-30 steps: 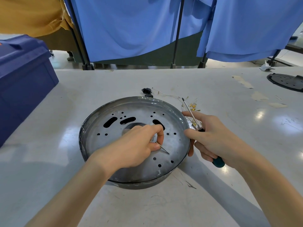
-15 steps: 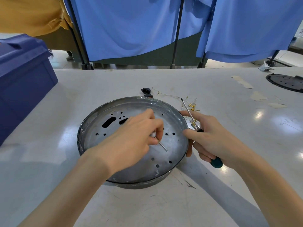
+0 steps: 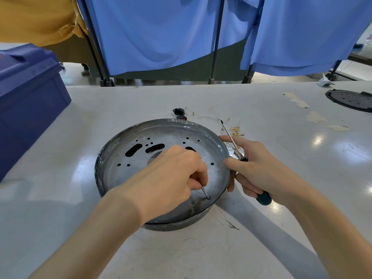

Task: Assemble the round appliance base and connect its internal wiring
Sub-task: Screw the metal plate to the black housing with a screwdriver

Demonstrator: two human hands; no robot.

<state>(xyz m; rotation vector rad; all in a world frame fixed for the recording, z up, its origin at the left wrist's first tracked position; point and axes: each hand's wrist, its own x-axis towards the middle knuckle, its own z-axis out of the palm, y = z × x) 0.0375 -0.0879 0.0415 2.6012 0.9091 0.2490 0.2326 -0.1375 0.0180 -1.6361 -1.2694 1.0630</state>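
"Locating the task piece first: where is it?"

"The round grey metal appliance base [image 3: 128, 178], pierced with holes and slots, sits flat on the white table [image 3: 70, 137], directly before the person."

"And the hands?"

"The left hand [image 3: 173, 178] is inside the base, fingers curled, pinching a thin metal pin [image 3: 204, 191] whose tip meets the floor at a small hole; whether it enters is unclear. The right hand [image 3: 261, 170] grips a teal-handled screwdriver [image 3: 231, 140], shaft pointing away, thumb and forefinger against the base rim. Thin white wires with brass terminals [image 3: 234, 129] lie just beyond."
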